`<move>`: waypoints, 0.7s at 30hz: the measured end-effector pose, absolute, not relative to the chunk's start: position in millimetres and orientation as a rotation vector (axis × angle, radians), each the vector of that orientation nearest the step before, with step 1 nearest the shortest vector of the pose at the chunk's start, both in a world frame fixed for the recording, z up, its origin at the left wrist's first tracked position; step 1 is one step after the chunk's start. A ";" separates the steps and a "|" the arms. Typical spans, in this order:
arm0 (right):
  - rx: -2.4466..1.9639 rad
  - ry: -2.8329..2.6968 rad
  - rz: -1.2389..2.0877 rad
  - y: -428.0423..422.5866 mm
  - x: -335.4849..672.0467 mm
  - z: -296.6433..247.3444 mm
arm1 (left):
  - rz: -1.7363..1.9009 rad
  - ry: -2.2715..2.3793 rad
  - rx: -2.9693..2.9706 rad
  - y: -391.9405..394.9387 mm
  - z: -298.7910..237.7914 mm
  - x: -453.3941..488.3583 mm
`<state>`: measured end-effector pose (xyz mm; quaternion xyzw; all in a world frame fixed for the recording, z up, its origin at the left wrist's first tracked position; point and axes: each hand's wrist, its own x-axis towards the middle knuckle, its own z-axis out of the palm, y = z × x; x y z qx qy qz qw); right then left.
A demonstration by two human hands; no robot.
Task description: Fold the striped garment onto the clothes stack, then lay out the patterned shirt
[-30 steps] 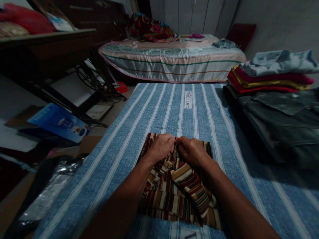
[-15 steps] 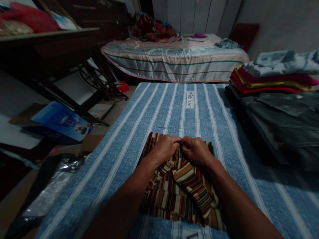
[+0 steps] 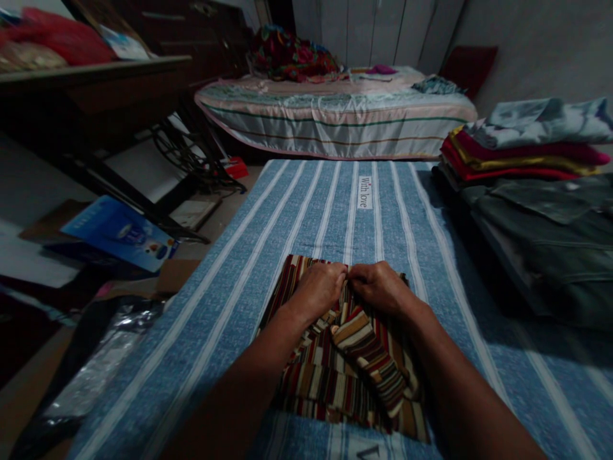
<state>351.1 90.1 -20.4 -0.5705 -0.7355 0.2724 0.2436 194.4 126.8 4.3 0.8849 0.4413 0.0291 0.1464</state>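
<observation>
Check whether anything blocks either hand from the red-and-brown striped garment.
Nothing visible does. The left hand and right hand are already on the striped garment, close together near its far edge. The nearest folded clothes lie off to the right, apart from it.

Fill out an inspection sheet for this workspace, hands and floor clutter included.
Surface: blue-and-white striped cloth, spread flat, with "With love" lettering.
Job's things: striped shirt, folded, a sleeve lying across it.
Clutter: folded clothes stack on the cloth's right side; blue printed box and clear plastic packaging down at left.
Grippers: bare hands; left hand and right hand close together, both pinching the shirt's far edge.
Cables: nothing seen that is clearly a cable.
Surroundings: treadle table at left with a red plastic bag on it; bed beyond the cloth; dim light.
</observation>
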 end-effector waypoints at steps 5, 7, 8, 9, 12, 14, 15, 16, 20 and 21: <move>-1.537 -2.092 0.739 90.2 354.3 -17.6 | -0.008 1.318 2.582 124.3 6.7 196.9; -1.539 -2.117 0.734 90.6 356.1 -17.4 | -0.020 1.315 2.582 125.2 6.6 197.0; -1.534 -2.120 0.740 90.8 356.9 -17.3 | -0.020 1.307 2.580 126.1 6.6 196.9; -1.523 -2.117 0.752 90.9 357.7 -17.2 | -0.020 1.288 2.579 127.2 6.7 196.6; -1.468 -2.091 0.801 90.8 359.5 -17.6 | -0.010 1.214 2.575 130.5 6.7 195.3; -1.432 -2.065 0.839 90.6 360.6 -18.8 | 0.007 1.192 2.564 131.6 5.6 194.3; -1.417 -2.048 0.862 90.5 361.3 -19.8 | 0.019 1.196 2.556 131.6 4.7 193.9; -1.402 -2.030 0.887 90.6 362.0 -20.9 | 0.033 1.204 2.549 131.4 3.6 193.5; -1.354 -1.970 0.980 91.9 365.4 -26.2 | 0.082 1.219 2.558 129.7 -0.3 192.7; -1.343 -1.955 0.999 92.3 366.0 -27.2 | 0.087 1.225 2.561 129.7 -0.5 192.6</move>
